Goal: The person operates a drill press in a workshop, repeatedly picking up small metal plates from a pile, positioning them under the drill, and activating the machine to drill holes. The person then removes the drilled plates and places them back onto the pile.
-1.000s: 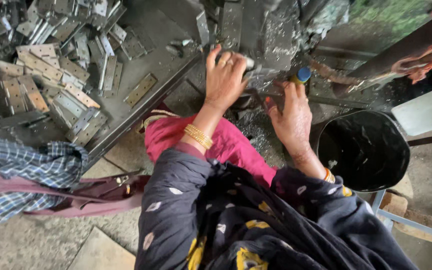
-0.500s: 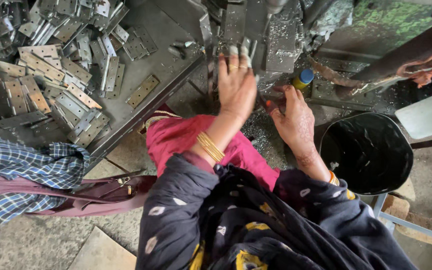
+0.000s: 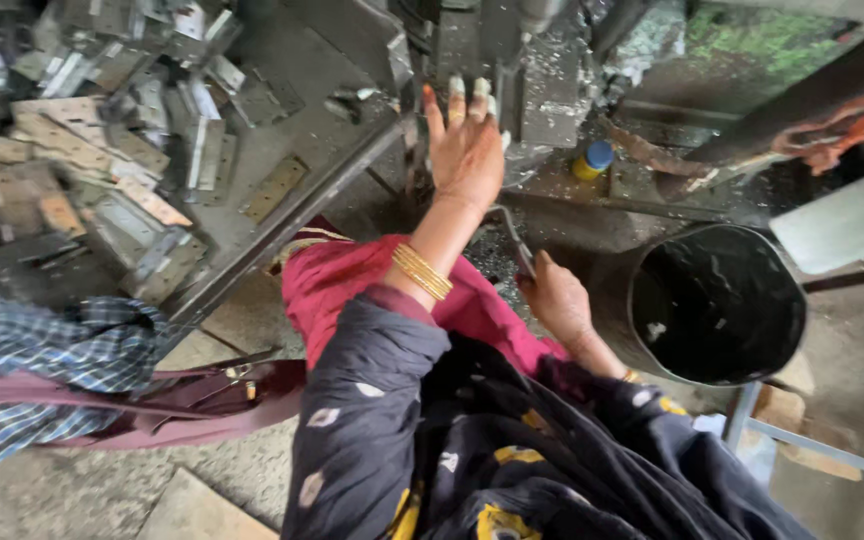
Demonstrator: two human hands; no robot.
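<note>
Two hands: I see both moved since half a second ago.
Left hand (image 3: 467, 150): raised further, fingers spread flat against the grey press (image 3: 472, 45).
Right hand (image 3: 555, 300): drawn back, clenched on a thin metal rod (image 3: 512, 232).
Surface: steel bench (image 3: 332, 130) heaped with hinge plates (image 3: 62, 140).
Room: black bucket (image 3: 717, 305) at right, concrete floor.

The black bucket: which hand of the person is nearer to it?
Right. The right hand is just left of the black bucket, holding a thin metal piece. The left hand is raised at the machine, farther away.
</note>
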